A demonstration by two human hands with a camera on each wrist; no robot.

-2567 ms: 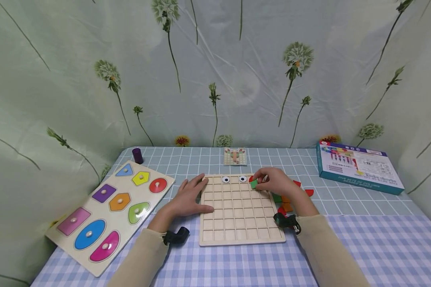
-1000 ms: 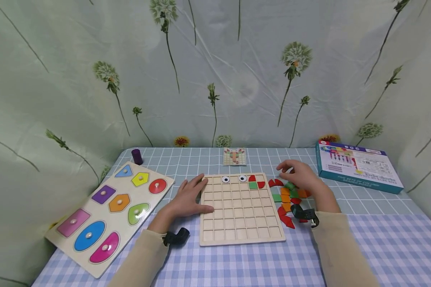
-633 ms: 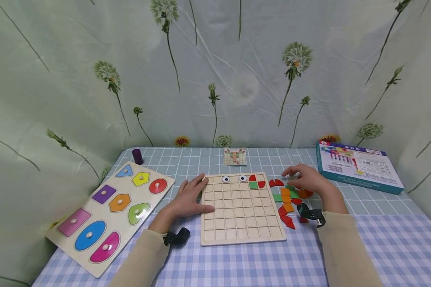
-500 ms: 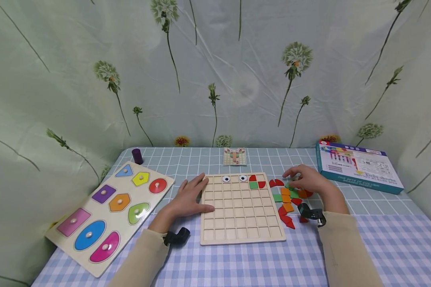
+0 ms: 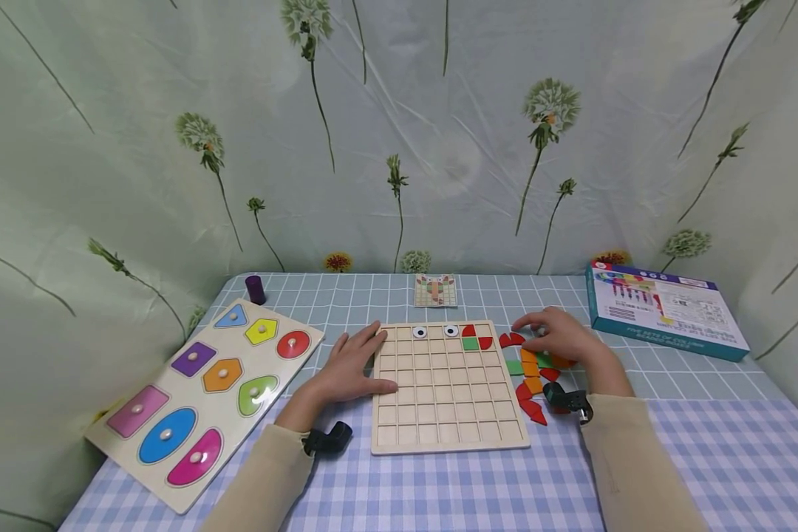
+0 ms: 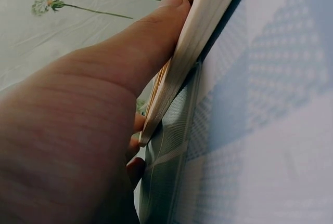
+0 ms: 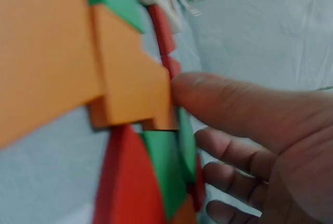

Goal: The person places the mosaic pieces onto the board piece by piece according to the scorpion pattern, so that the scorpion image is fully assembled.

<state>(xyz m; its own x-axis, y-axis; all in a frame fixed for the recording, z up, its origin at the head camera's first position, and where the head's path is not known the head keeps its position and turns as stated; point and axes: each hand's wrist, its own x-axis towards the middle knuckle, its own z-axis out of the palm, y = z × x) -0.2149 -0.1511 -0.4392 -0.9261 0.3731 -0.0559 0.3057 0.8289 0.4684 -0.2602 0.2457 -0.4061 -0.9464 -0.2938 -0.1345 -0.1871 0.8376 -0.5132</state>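
Note:
A wooden grid board (image 5: 439,399) lies in front of me. Two eye tiles (image 5: 420,332) sit in its top row, and at its top right corner are two red quarter-round tiles (image 5: 485,343) and a green square tile (image 5: 470,343). My left hand (image 5: 346,369) rests spread on the board's left edge; the left wrist view has its thumb on the rim (image 6: 192,52). My right hand (image 5: 561,336) reaches low over the loose tiles, fingers loosely bent. In the right wrist view its thumb (image 7: 223,102) is right at the orange tiles (image 7: 125,73), nothing visible between thumb and fingers.
Loose red (image 5: 532,411), orange (image 5: 530,369) and green tiles (image 5: 514,367) lie right of the board. A pattern card (image 5: 435,290) stands behind it. On the left are a knobbed shape puzzle (image 5: 239,347) and a purple cylinder (image 5: 256,290); at the back right, a box (image 5: 665,310).
My right hand has let go of the green square tile on the board and moved right to the loose tiles, then slightly back left. My left hand stays on the board's edge.

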